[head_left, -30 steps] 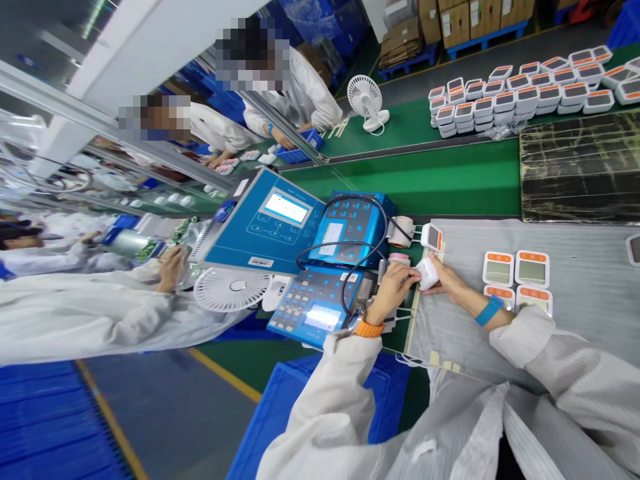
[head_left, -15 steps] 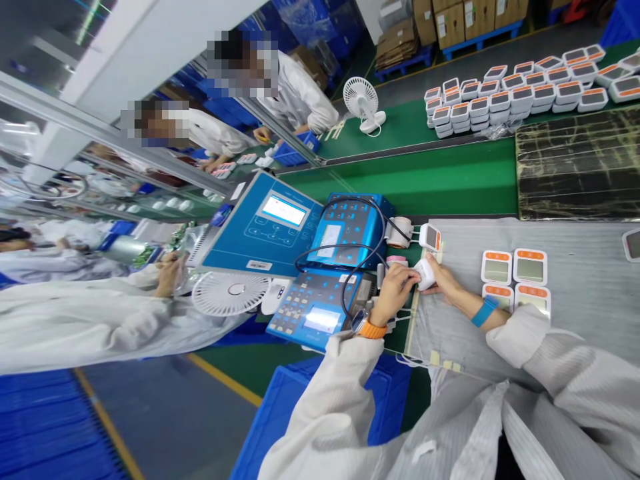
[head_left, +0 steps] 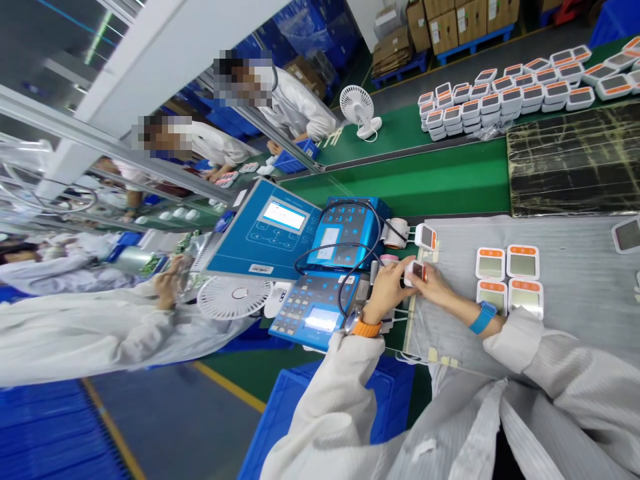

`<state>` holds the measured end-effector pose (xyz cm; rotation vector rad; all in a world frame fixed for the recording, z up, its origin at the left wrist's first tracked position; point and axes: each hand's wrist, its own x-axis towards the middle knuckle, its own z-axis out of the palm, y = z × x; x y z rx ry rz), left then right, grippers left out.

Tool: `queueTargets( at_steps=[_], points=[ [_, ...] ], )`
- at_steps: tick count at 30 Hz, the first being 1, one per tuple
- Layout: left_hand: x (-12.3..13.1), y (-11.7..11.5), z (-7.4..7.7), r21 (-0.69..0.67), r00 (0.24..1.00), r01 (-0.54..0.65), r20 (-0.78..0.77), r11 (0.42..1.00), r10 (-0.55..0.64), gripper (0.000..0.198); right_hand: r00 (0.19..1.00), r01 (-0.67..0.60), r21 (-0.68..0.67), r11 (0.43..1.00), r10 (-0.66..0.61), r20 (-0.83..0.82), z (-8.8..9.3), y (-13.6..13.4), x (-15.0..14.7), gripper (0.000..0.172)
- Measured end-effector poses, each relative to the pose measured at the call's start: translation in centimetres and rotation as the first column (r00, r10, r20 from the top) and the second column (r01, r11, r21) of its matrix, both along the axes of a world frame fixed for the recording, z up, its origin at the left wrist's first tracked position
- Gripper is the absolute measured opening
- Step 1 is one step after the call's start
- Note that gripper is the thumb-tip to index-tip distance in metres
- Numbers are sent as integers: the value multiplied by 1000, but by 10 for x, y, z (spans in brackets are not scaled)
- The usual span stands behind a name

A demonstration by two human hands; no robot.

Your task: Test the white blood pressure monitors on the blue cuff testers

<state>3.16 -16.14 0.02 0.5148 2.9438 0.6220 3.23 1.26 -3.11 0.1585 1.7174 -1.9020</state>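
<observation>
Between both hands is a small white device [head_left: 415,272] with a dark screen and an orange strip, its screen side facing up. My left hand [head_left: 389,288], with a watch on an orange strap at the wrist, grips its left side. My right hand [head_left: 434,287], with a blue wristband, holds its right side. Just above, a similar device [head_left: 426,237] is attached by prongs to a white cylindrical fixture [head_left: 397,233]. Four white devices with orange strips [head_left: 523,262] lie in two rows on the grey mat [head_left: 455,333], right of my hands.
Blue instruments with screens [head_left: 277,227] and looping black cables stand left of my hands. A white fan [head_left: 235,298] lies beside them. Stacked devices [head_left: 510,100] and a black taped slab [head_left: 575,160] are at the back right. A co-worker's sleeve [head_left: 90,327] is at left.
The held device has turned over: its white back showed before, and now its screen and orange strip show. Both hands have shifted slightly left in the view.
</observation>
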Motion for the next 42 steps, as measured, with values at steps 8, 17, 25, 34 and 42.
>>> queueTargets(
  at_steps=[8, 17, 25, 34, 42],
  points=[
    [-15, 3, -14, -64, 1000, 16, 4, 998, -16, 78, 745, 371, 773, 514, 332, -578, -7, 133, 19, 41],
    [33, -12, 17, -175, 996, 8, -82, 985, -23, 24, 570, 345, 852, 394, 634, -523, -19, 177, -4, 51],
    [64, -19, 3, -107, 991, 70, 119, 992, -57, 10, 780, 98, 620, 778, 327, -533, 10, 123, 2, 58],
    [71, -19, 0, 6, 999, -51, -12, 999, 51, 8, 949, -33, -227, 973, 102, 297, 0, 5, 58, 35],
    [77, -14, -4, 99, 983, -107, -138, 989, 120, 16, 953, -56, -191, 980, 110, 283, -8, 6, 54, 39]
  ],
)
